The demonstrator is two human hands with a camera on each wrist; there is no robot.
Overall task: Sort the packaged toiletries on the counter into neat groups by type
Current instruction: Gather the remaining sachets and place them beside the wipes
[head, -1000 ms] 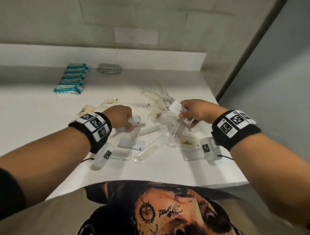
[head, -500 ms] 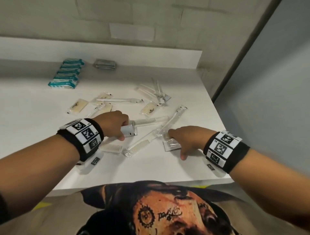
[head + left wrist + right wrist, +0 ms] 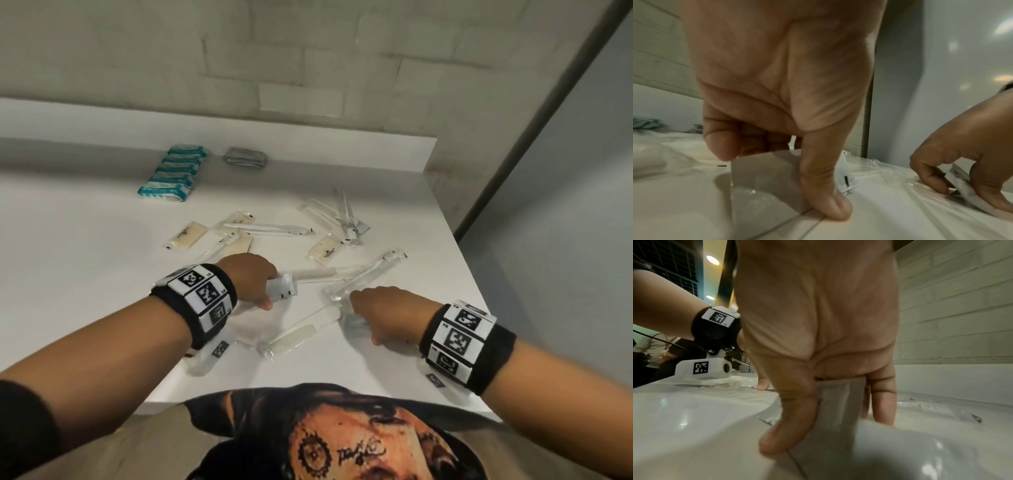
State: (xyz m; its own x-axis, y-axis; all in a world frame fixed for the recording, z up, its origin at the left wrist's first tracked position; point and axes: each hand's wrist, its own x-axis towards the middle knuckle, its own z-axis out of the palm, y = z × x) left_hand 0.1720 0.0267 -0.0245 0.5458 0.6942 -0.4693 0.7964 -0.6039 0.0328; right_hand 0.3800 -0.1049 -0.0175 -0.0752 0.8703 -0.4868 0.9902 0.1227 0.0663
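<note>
Both hands down on the counter (image 3: 85, 246): left hand (image 3: 251, 279) pinches a white sachet (image 3: 282, 291), right hand (image 3: 383, 313) pinches another sachet (image 3: 354, 323) at 5 o'clock of the scatter. Step looks like gathering sachets; next, likely lift both clear of the wrapped combs (image 3: 298, 337) and pair them apart.

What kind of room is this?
Probably a hotel or guest bathroom: a white counter against a tiled wall, strewn with wrapped toothbrushes and a row of teal soap packets.
</note>
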